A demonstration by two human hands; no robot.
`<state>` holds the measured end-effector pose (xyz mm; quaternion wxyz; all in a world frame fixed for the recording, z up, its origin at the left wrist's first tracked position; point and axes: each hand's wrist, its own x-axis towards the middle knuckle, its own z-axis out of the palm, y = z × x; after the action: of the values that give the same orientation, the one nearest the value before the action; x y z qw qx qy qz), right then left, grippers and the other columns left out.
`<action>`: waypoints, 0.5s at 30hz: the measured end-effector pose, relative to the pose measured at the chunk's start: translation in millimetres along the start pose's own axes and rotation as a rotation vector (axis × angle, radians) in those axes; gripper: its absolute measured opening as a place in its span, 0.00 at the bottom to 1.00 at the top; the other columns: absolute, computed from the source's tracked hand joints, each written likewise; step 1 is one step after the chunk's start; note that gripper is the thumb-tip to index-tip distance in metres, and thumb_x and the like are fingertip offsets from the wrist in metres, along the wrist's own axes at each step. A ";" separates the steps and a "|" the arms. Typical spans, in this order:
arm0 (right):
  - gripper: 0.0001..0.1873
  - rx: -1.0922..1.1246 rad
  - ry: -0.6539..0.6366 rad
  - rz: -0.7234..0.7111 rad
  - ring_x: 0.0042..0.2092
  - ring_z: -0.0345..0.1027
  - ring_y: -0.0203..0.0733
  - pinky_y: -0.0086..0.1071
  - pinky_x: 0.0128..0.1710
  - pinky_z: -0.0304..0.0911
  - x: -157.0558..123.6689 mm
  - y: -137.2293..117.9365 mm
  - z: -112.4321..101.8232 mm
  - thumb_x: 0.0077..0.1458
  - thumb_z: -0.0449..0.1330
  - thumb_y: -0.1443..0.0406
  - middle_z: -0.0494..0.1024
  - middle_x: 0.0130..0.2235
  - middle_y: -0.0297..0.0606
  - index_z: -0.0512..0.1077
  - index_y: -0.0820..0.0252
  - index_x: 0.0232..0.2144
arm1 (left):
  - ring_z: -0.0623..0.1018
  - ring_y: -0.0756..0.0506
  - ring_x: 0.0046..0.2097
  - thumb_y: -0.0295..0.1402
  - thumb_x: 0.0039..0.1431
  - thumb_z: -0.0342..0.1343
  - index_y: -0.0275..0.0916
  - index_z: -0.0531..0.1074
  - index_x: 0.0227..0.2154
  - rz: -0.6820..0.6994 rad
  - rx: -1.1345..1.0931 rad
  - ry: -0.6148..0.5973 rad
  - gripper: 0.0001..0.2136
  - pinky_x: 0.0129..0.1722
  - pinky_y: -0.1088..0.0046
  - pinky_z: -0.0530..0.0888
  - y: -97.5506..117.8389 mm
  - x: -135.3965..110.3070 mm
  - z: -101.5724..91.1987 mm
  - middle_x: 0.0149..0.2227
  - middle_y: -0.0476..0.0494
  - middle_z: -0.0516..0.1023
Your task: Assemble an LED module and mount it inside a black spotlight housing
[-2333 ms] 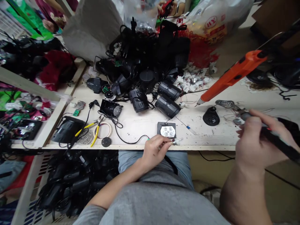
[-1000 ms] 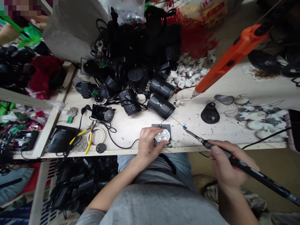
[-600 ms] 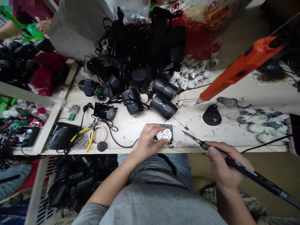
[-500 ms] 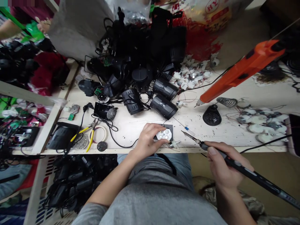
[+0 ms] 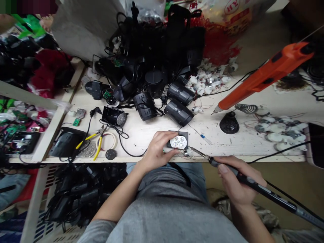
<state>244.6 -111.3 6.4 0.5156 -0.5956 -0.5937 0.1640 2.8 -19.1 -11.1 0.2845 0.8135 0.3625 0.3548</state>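
Observation:
My left hand grips a small black housing with a white LED plate in it, at the bench's front edge. Its thumb and fingers close on the left side of this piece. In my right hand is a black soldering iron, held like a pen, its metal tip just right of the LED plate. A small motor with a white part lies right beside the plate, near that tip; whether they touch, I cannot tell. A screwdriver with a blue-and-clear handle lies behind.
Black cylindrical housings crowd the middle back. An orange electric screwdriver hangs at the right, above a black dish. White motors lie right. Yellow-handled pliers and a tape roll lie left. A crate stands below.
The soldering iron in my right hand has moved left, bringing its tip close to the LED plate's right side. My left hand still holds the housing, with the thumb slightly lower.

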 end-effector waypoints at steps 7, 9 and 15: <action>0.08 0.006 -0.151 -0.141 0.32 0.78 0.39 0.30 0.31 0.74 1.7 -15.6 7.4 0.58 0.63 0.69 0.83 0.33 0.33 0.79 0.53 0.38 | 0.76 0.38 0.55 0.41 0.62 0.63 0.40 0.70 0.55 0.011 0.018 0.018 0.21 0.55 0.54 0.73 -4.0 -4.0 7.9 0.53 0.36 0.78; 0.08 0.005 -0.155 -0.151 0.31 0.78 0.38 0.29 0.30 0.73 2.6 -18.0 8.7 0.58 0.63 0.70 0.83 0.33 0.32 0.78 0.53 0.39 | 0.76 0.38 0.55 0.41 0.62 0.63 0.41 0.69 0.55 0.010 0.019 0.022 0.21 0.55 0.54 0.73 -4.2 -3.6 9.5 0.53 0.36 0.78; 0.08 0.001 -0.185 -0.163 0.31 0.77 0.37 0.28 0.29 0.72 5.7 -21.3 11.8 0.58 0.62 0.70 0.82 0.32 0.33 0.78 0.53 0.38 | 0.75 0.38 0.54 0.39 0.60 0.65 0.38 0.68 0.49 -0.029 0.062 0.143 0.18 0.52 0.57 0.74 1.0 -11.4 14.8 0.51 0.34 0.75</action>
<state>225.0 -106.4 21.0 0.4705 -0.5274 -0.6852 0.1761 9.3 -31.6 -23.3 0.2377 0.7890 0.4046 0.3966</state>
